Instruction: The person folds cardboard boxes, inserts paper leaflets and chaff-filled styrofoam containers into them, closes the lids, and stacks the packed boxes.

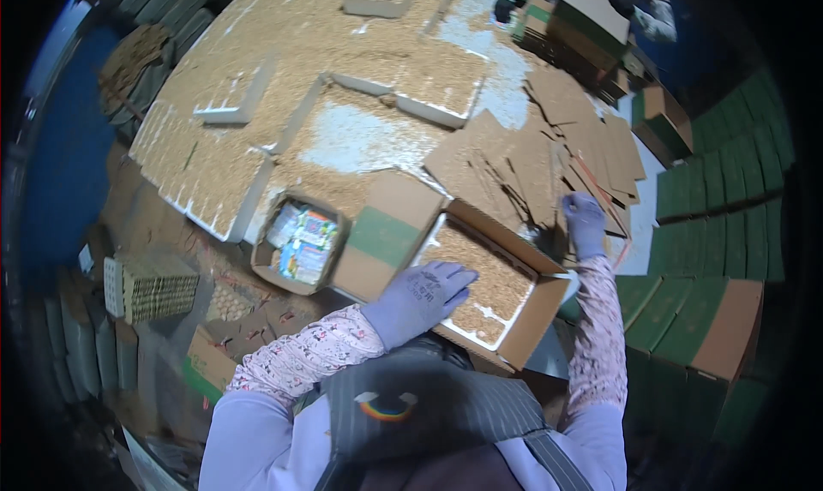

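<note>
An open cardboard box [528,324] sits before me, its flap with a green band [386,235] folded out to the left. Inside lies a white foam tray filled with wood shavings [492,279]. Spread over the tray's left side is my left hand [421,298], gloved in lilac, with nothing seen in its grasp. My right hand [584,224], in a matching glove, is raised beyond the box's right corner, beside flat cardboard sheets [498,163]. Its fingers are curled; whether they hold something cannot be made out. Left of the flap stands a small carton of printed packets [305,243].
White foam trays covered in shavings [212,169] fill much of the table. Green-and-brown cartons [694,324] are stacked at right. Another person's gloved hand [505,10] is at the far side near upright boxes [588,28]. Egg trays [157,288] stand lower left.
</note>
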A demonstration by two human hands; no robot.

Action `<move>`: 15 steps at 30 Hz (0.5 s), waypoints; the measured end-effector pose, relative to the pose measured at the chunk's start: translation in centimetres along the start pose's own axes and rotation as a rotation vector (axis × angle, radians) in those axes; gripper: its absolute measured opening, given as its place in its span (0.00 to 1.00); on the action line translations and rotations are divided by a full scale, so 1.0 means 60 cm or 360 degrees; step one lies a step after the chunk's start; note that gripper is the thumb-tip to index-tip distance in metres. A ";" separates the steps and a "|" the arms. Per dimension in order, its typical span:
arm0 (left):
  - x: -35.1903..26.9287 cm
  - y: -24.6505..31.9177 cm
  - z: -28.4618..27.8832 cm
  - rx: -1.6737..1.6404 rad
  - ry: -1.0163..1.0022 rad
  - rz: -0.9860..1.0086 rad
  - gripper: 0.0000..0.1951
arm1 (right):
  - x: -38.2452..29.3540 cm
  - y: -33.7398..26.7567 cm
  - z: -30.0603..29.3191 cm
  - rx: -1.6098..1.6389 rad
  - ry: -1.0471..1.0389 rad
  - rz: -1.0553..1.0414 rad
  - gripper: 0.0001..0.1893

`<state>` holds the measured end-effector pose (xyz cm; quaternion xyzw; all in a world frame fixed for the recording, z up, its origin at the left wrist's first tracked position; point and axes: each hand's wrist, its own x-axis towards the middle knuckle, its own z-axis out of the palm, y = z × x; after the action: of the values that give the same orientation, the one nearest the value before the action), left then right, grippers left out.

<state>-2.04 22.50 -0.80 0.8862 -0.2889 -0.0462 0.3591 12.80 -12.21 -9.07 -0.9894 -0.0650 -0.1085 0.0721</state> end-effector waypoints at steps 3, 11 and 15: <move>-0.043 -0.035 -0.050 -0.0128 0.0360 -0.0382 0.12 | -0.015 -0.006 -0.067 0.0226 -0.0118 0.0178 0.13; -0.190 -0.252 -0.082 0.0505 0.0688 -0.1449 0.25 | -0.021 -0.015 0.052 -0.0090 -0.0745 0.0081 0.35; -0.199 -0.316 -0.056 0.0129 0.0671 -0.1720 0.35 | -0.003 -0.023 0.096 -0.0353 -0.0833 0.0080 0.32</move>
<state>-1.87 41.94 -12.37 0.9110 0.2806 -0.0345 0.3002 13.63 -9.97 -14.52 -0.9868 -0.0447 0.1461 -0.0532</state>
